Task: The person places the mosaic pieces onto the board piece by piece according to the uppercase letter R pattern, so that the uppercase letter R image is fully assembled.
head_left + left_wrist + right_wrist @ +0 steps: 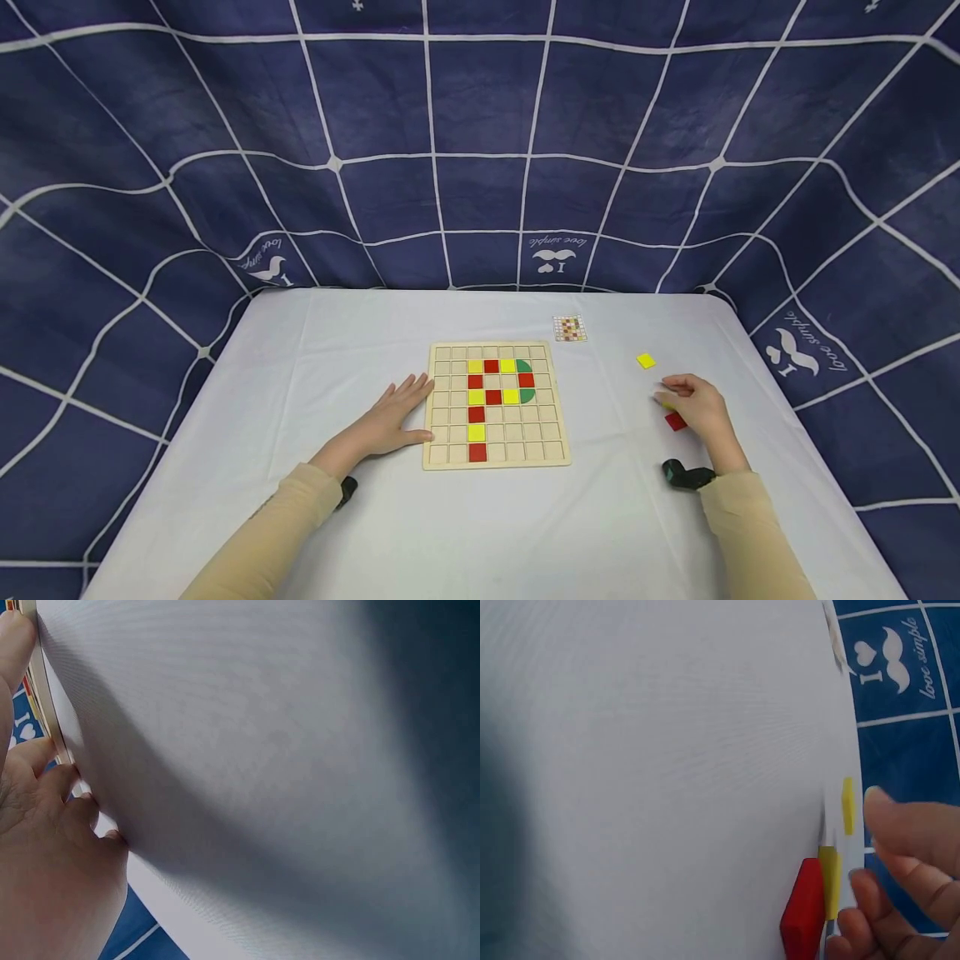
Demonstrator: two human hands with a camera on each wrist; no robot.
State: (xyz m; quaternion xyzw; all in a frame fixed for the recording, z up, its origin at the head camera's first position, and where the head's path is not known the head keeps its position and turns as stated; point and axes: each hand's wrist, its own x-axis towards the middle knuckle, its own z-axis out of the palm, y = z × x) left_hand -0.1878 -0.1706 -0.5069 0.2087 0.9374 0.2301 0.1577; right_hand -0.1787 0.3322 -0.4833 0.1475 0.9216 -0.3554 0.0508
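A wooden grid board (536, 429) lies on the table, with red, yellow and green pieces set in its squares in the shape of a letter P. My left hand (393, 421) is spread at the board's left edge, fingertips and thumb touching the rim; the left wrist view shows the fingers (60, 784) along that edge. To the right of the board, my right hand (697, 408) hovers with loosely bent fingers over a yellow tile (829, 883). Beside that tile lies a red tile (676, 421). Another yellow tile (646, 361) lies farther back. Nothing shows between the right fingers.
A small printed card (570, 328) with a coloured grid pattern lies behind the board's right corner. White cloth covers the table (525, 533). Dark blue curtains (480, 200) with white lines stand behind and at both sides. Each wrist bears a black device (686, 475).
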